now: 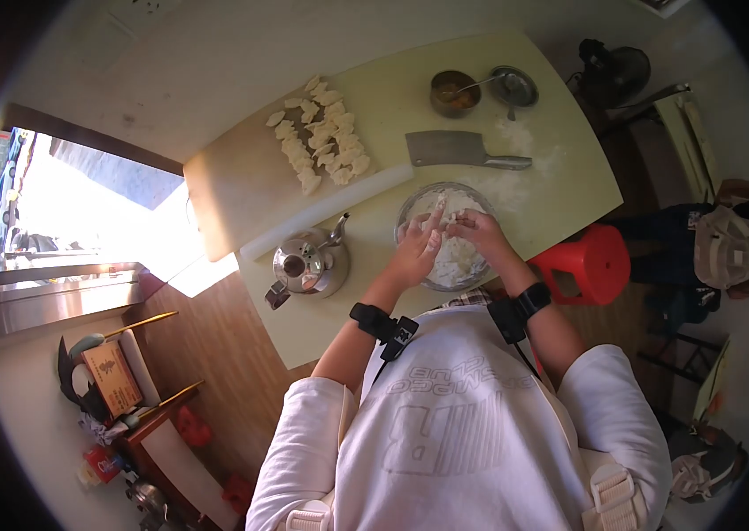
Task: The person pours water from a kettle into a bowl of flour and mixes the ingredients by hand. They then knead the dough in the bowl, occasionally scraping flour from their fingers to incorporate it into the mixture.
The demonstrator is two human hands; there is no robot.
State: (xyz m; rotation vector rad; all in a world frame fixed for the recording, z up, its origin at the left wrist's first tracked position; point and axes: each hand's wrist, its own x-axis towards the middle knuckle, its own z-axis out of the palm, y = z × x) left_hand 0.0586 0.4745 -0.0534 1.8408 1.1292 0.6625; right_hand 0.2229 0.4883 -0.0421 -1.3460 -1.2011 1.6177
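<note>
While the left hand (420, 248) spread and the right hand (482, 234) curled, any pinch unclear to me, flour-handling over the mid-frame bowl (454, 288) seemed underway, needing loose fingers.

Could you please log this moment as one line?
left hand: over bowl, white-dusted | right hand: over bowl, white-dusted | cleaver: flat on table | kettle: on table

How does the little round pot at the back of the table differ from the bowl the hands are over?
The bowl is wider than the pot.
The bowl holds white, floury stuff; the pot holds something orange-brown.
The left hand and right hand are at the bowl, while a utensil leans in the pot.
Both are round, open-topped and on the table.
</note>
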